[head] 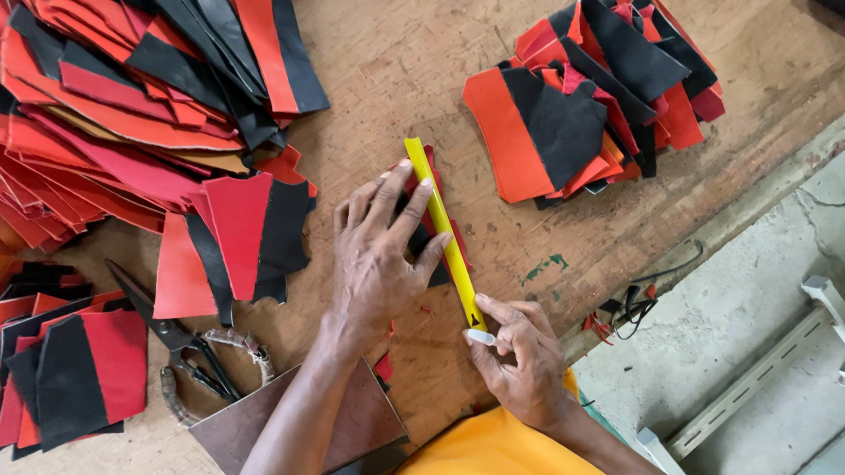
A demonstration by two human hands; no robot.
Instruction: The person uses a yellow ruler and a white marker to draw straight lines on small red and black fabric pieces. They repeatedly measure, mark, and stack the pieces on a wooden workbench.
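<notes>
Pressing down with the left hand (377, 259), fingers spread flat over a red-and-black leather piece (434, 229) and along a yellow ruler (445, 234), pinning both to the wooden desk (404, 65). Pinching a small white marking tool (480, 338) in the right hand (523, 362), fingers curled shut around it, tip sitting at the near end of the ruler. Keeping the two hands near each other, not touching, the ruler running between them at a slight slant away from the body.

Lying mostly hidden under the left palm, the leather piece, only its red edge and a strip of black showing beside the ruler.

Resting to the left of the forearm, a pair of dark shears (179, 337) with cord-wrapped handles, next to a brown board (307, 422) partly covered by the arm. Sitting just beyond the left hand, a loose red-and-black panel (240, 242) at the foot of a large heap of cut pieces (97, 100) filling the far left corner. Lying at the near left edge, a smaller stack (58, 367) of the same colours. Sitting far right on the desk, well apart from the hands, another pile (598, 93) of red, orange and black pieces. Trailing off the right edge, a black cord (638, 303) above a grey concrete floor (780, 248).
</notes>
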